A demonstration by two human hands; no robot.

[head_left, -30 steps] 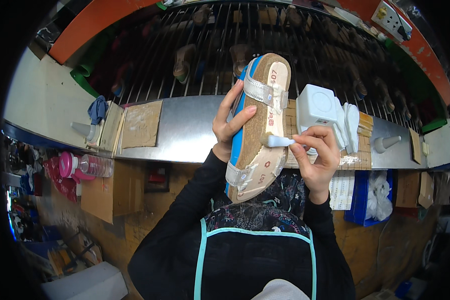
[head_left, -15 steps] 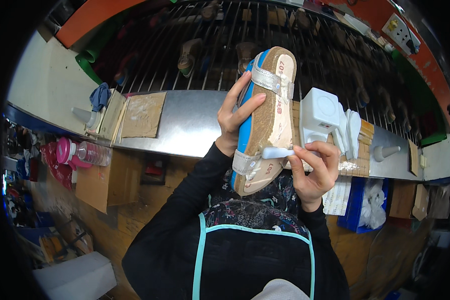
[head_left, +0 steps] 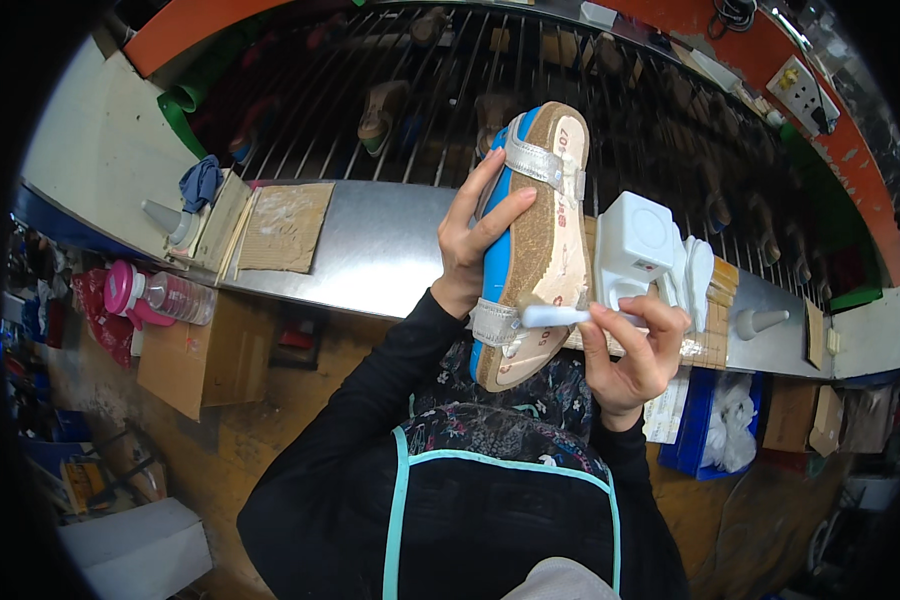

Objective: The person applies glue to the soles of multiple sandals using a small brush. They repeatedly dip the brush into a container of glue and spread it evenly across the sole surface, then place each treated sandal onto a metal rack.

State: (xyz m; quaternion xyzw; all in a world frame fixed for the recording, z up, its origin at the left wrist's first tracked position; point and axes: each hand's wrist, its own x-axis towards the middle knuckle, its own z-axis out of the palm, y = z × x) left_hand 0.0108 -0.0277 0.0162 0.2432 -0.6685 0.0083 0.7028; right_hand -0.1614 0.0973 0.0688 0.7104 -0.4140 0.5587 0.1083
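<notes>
A partly made sandal (head_left: 542, 250) is held up over the front of the bench, its pale underside toward me. It has a brown cork edge, a blue side and two silver straps folded over onto the underside. My left hand (head_left: 475, 230) grips it round the blue side, thumb and fingers against the cork. In my right hand (head_left: 630, 350), a small white brush-like tool (head_left: 552, 316) is pinched between thumb and fingers. Its tip lies at the lower silver strap's end; whether it touches I cannot tell.
Behind the metal bench top (head_left: 370, 240) runs a rack of metal bars (head_left: 430, 110) with several sandals on it. A white container (head_left: 634, 235) and white sole-shaped pieces (head_left: 698, 275) stand right of the sandal. Cardboard (head_left: 288, 228) lies at left; a blue bin (head_left: 685, 440) is below right.
The white tool's tip has moved slightly left and down, onto the area of the lower strap. My left hand keeps its grip on the sandal. The whole view has shifted a little.
</notes>
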